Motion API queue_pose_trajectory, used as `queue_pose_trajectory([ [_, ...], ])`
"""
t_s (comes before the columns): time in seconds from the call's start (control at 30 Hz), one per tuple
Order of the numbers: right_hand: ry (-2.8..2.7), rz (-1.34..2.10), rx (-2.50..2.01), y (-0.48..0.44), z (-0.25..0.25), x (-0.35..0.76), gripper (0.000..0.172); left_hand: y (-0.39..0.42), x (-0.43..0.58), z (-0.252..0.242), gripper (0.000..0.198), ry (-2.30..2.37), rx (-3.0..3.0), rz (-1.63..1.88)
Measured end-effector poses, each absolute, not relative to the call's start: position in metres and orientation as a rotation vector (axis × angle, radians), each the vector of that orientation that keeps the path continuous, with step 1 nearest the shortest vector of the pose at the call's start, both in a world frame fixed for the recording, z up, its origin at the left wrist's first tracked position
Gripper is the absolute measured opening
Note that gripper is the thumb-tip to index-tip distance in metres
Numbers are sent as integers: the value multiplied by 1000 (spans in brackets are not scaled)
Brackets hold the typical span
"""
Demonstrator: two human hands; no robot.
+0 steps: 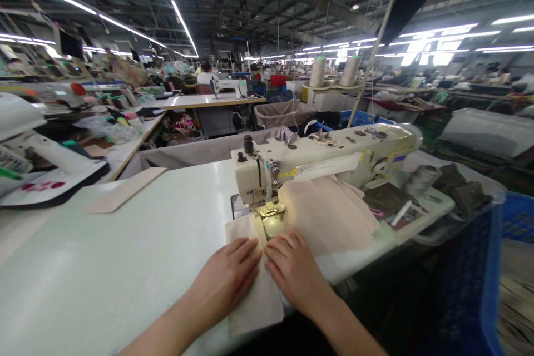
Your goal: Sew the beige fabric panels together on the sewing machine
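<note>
A beige fabric piece (254,311) lies lengthwise at the front of the sewing machine (325,156), its far end beside the lit needle area. My left hand (231,272) rests on its left side, fingers together and bent, holding the cloth near the edge. Close by on the right, my right hand (294,270) grips the edge of the same piece with curled fingers. The fingertips of both hands nearly meet just in front of the presser foot (271,212). My thumbs are mostly hidden. A stack of beige fabric panels (329,214) sits under the machine arm, right of the needle.
A flat beige piece (127,190) lies at the left on the pale tabletop (167,256). Right of the machine are a grey thread cone (422,179) and dark cloth scraps (463,189). A blue crate (492,278) stands at the right. Thread cones (317,72) stand behind.
</note>
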State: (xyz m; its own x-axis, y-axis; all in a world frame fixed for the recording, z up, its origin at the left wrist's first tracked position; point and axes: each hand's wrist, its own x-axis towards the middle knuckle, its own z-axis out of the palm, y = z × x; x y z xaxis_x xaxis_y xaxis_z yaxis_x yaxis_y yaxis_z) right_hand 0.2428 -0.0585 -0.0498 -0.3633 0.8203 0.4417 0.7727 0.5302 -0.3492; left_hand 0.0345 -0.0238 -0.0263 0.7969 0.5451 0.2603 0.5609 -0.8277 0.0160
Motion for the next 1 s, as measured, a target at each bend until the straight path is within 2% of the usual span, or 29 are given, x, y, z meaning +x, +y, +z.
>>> queue_pose_trajectory([
  [0.33, -2215, 35, -1355, -23, -43, 239, 9, 13, 33, -17, 28, -946, -2959, -376],
  [0.6, -2218, 1, -1360, -20, -45, 239, 10, 16, 32, -19, 29, -928, -2962, -490],
  [0.77, -2249, 25, -1392, -24, -42, 243, 16, 20, 33, -25, 33, -987, -2958, -465],
  [1.0, -2020, 84, -1481, -44, -43, 279, 25, -27, 43, -27, 33, -1121, -2855, -396],
])
